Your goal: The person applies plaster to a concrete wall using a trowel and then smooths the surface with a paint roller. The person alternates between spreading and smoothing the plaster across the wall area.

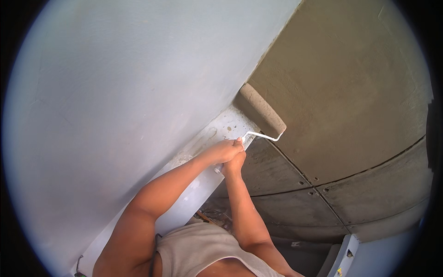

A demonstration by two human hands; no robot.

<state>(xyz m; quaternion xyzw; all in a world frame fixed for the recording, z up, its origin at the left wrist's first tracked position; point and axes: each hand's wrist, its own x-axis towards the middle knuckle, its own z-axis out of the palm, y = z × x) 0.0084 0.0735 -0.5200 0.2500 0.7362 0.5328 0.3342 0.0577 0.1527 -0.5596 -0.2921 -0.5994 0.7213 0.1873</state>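
A paint roller (263,109) with a beige, textured sleeve lies against the brown-grey wall (341,87), its upper end close to the corner with the pale wall. From the sleeve's lower end a thin white bent frame runs back to the handle. My left hand (224,151) is closed round the handle near the frame. Just below it, my right hand (235,163) is wrapped round the same handle, touching the left. Between my hands and arms a pale handle end (218,169) pokes out; most of the handle is hidden by my fingers.
The smooth pale blue-grey wall (120,83) fills the left side. A white, stained ledge (221,128) runs along its base under my hands. Grey panels (369,191) with dark joints and small holes lie at the lower right. A white beam (344,258) stands at the bottom right.
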